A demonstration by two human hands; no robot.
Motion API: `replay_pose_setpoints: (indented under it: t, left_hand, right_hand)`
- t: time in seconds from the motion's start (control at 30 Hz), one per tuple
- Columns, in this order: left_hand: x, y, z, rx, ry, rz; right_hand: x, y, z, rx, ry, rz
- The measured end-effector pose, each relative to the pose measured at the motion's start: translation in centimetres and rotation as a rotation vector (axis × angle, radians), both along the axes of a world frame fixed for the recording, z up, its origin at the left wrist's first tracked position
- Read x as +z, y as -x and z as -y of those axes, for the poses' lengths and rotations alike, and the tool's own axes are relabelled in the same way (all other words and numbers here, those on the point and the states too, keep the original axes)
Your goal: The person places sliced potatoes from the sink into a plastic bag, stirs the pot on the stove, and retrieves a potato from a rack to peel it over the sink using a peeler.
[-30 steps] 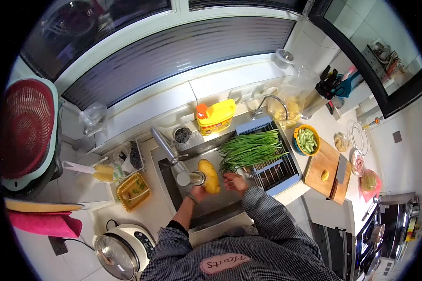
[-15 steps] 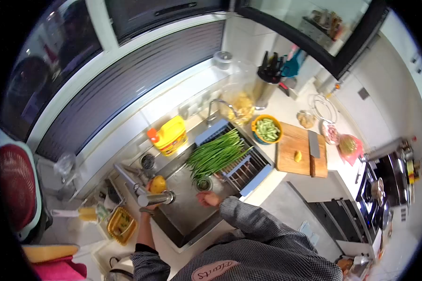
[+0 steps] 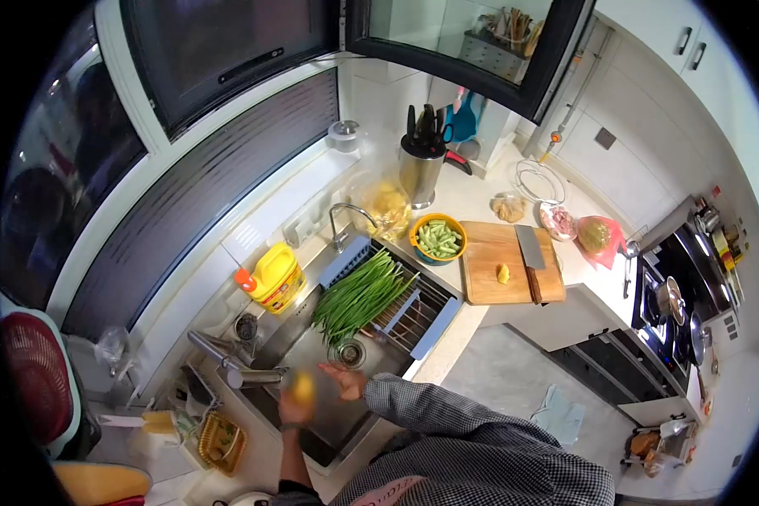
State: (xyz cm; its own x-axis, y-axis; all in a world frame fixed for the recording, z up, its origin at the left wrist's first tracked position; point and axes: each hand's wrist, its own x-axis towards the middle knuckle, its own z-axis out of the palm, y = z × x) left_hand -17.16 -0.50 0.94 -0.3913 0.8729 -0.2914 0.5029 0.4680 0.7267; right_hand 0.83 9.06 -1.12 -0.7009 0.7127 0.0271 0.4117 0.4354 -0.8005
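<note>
My left hand (image 3: 293,413) is closed around a yellow, rounded, potato-like vegetable (image 3: 303,388), blurred by motion. It is over the left part of the sink (image 3: 350,422), just in front of the faucet (image 3: 253,377). My right hand (image 3: 347,382) has its fingers stretched out, holds nothing and hovers near the drain (image 3: 348,352), to the right of the vegetable. A bunch of long green chives (image 3: 358,295) lies across the blue-edged drying rack (image 3: 437,327) and the far side of the sink.
Behind the sink stands a yellow detergent jug (image 3: 278,278). On the right are a bowl of cut green vegetable (image 3: 438,239) and a cutting board (image 3: 485,287) with a cleaver (image 3: 530,249) and a small yellow piece (image 3: 503,273). A yellow basket (image 3: 222,442) sits at left.
My left hand has brought the yellow vegetable from beside the faucet down and toward my right hand. My right hand's fingers have straightened out. The camera view has shifted.
</note>
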Motion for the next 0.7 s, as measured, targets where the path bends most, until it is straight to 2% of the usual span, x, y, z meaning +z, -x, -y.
replay_pose_setpoints:
  t: [0.03, 0.07, 0.1, 0.13, 0.2, 0.23, 0.27, 0.33, 0.4, 0.43, 0.47, 0.5, 0.53, 0.6, 0.63, 0.67, 0.7]
  left_hand:
    - [-1.3, -0.7, 1.6, 0.067, -0.133, -0.009]
    - [-2.8, -0.9, 2.7, 0.053, -0.132, -0.005]
    - [-5.0, -1.0, 3.5, 0.054, -0.237, 0.077]
    - [-8.6, -1.1, 4.5, 0.061, -0.344, 0.161]
    - [-16.2, 0.0, 5.8, 0.221, -0.228, 0.544]
    - [-11.5, -1.6, 6.5, 0.192, -0.221, 0.341]
    - [-7.4, -3.1, 6.8, 0.163, -0.215, 0.134]
    - [-5.4, -4.6, 7.0, 0.181, -0.244, 0.101]
    - [-4.2, -5.7, 6.8, 0.212, -0.269, 0.070]
    - [-3.6, -6.2, 6.6, 0.231, -0.232, 0.021]
    - [-3.3, -6.7, 6.6, 0.251, -0.191, -0.029]
    - [-3.4, -6.9, 6.4, 0.273, -0.189, -0.036]
    - [-4.2, -7.1, 6.1, 0.268, -0.238, -0.063]
    - [-4.3, -7.8, 5.2, 0.272, -0.283, -0.096]
    - [-3.9, -8.2, 4.7, 0.266, -0.290, -0.077]
    - [-3.7, -8.5, 4.3, 0.257, -0.296, -0.057]
    - [-3.7, -8.8, 3.9, 0.261, -0.289, -0.061]
  right_hand:
    - [1.9, -0.3, -1.3, -0.012, 0.310, 0.155]
    - [2.5, -1.0, -2.2, -0.021, 0.474, 0.224]
    - [3.1, -1.7, -3.1, -0.037, 0.628, 0.305]
    - [2.5, -2.5, -4.4, -0.102, 0.678, 0.116]
    - [3.6, -4.6, -6.5, -0.160, 0.364, -0.160]
    - [4.6, -6.0, -7.6, -0.153, 0.005, -0.247]
    - [4.0, -7.1, -9.4, -0.253, 0.006, -0.269]
    - [7.6, -11.2, -13.2, -0.475, 0.296, -0.204]
    - [2.8, -16.9, -18.9, -0.601, 0.158, -0.453]
    - [3.2, -20.7, -21.1, -0.622, 0.164, -0.489]
    - [3.5, -24.6, -22.7, -0.769, 0.066, -0.386]
    - [0.3, -29.2, -25.6, -0.833, 0.002, -0.443]
    - [1.6, -32.8, -26.5, -0.951, -0.008, -0.225]
    - [-0.3, -40.5, -28.5, -1.099, -0.128, -0.115]
    - [-0.4, -44.1, -29.3, -1.195, 0.052, 0.049]
    - [0.7, -46.6, -28.3, -1.237, -0.032, 0.414]
    - [1.6, -48.6, -27.6, -1.240, -0.009, 0.638]
